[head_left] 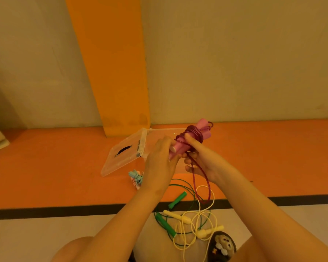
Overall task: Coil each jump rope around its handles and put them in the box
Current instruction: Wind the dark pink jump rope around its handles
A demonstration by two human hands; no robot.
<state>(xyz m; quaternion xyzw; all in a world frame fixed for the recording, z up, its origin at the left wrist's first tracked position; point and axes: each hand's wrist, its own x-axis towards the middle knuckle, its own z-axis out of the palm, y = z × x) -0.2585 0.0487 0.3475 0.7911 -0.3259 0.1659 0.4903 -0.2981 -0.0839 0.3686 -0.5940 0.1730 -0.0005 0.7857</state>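
Pink jump rope (192, 136): held up over the floor, just in front of the box. Most of the dark red cord is wound round the two pink handles (203, 122).
Left hand (159, 157): fingers curled round the near end of the handles, steadying the bundle.
Right hand (203, 159): wrapped round the coil, thumb pressed on top of the turns, cord running under the fingers.
Loose tail (203, 186): one long loop hangs from the right hand toward the floor, so I'd call this mid-coil with a few turns left.
Next move: my guess is wind that loop on snug, tuck the end so it doesn't spring off, then drop the bundle in the box.
Box (167, 130): clear plastic, lid (121, 157) flipped open to the left, on the orange strip of floor near the wall edge. The hands cover most of it, so I can't see what's inside.
Blue rope (136, 177): looks already coiled, on the floor beside the lid, partly behind the left wrist.
Green rope (177, 200) and yellow rope (177, 216): loose and tangled together at the near edge of the floor.
Hard to make out: where the cord's end actually sits — it's lost between the fingers.
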